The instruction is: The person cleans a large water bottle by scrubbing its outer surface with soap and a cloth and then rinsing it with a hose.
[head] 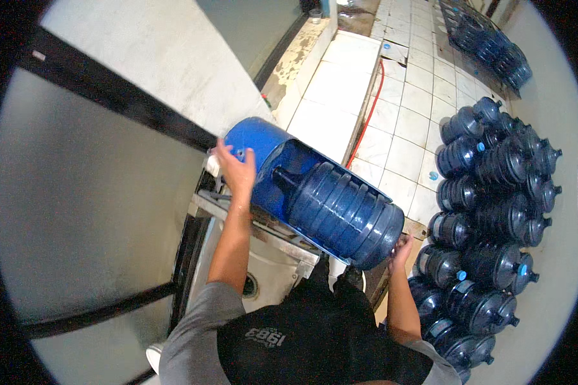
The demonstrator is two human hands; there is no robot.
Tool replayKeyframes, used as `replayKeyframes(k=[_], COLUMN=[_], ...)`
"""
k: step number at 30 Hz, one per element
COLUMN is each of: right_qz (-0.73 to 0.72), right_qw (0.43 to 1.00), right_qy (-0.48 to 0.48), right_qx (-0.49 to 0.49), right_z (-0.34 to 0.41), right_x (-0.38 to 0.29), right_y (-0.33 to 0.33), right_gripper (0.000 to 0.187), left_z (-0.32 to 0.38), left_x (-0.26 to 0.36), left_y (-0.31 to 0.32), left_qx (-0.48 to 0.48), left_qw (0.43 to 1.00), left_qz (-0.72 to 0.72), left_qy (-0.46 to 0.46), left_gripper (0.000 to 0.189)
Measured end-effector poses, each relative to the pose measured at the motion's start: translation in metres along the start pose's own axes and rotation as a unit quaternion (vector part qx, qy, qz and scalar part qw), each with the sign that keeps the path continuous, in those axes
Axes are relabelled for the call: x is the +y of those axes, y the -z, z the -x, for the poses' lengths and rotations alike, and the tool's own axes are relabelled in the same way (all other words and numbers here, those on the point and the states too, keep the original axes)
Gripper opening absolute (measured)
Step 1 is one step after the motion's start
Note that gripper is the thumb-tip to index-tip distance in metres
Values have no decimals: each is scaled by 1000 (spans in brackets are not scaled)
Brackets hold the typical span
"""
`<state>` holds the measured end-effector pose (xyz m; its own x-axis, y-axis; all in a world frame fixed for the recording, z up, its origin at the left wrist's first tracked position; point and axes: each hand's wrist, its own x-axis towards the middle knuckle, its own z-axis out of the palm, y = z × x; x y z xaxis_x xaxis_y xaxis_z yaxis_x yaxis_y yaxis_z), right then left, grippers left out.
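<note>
A large translucent blue water-cooler bottle (pixel 347 211) lies on its side in a blue plastic drum (pixel 257 130) with a cut-out side. Its neck points toward the drum's closed end, while its base sticks out at the other end. My right hand (pixel 402 251) is against the bottle's base, fingers partly hidden by it. Beside the drum's closed end is my left hand (pixel 237 168), fingers apart and near a small fitting on the drum. Whether those fingers touch the drum, I cannot tell. Under the drum runs a worn metal frame (pixel 279 240).
Many similar bottles (pixel 501 207) lie stacked along the right wall, some with blue caps. A dark rack (pixel 486 43) with more bottles stands at the far right. A red hose (pixel 373 108) crosses the white tiled floor (pixel 404 130). Dark-framed frosted panels (pixel 96 178) border the left.
</note>
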<state>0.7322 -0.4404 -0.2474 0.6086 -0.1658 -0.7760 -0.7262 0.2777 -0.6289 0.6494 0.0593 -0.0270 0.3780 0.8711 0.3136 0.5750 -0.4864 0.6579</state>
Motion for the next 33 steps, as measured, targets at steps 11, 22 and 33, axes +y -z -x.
replayKeyframes(k=[11,22,33], right_qz=[-225,-204,-77], right_qw=[901,969,945], right_qy=[-204,-86,280], right_qx=[-309,-111,150], right_z=[8,55,152], right_x=[86,-34,-57], right_y=[7,276,499], right_gripper=[46,41,41], left_z=[87,315,491], left_x=[40,171,204], left_y=[-127,-159,-185], left_qx=[-487,-658,-699], left_qw=[851,729,636], left_qz=[-193,-123,272], left_qy=[-30,-142,181], left_gripper=[115,109,76])
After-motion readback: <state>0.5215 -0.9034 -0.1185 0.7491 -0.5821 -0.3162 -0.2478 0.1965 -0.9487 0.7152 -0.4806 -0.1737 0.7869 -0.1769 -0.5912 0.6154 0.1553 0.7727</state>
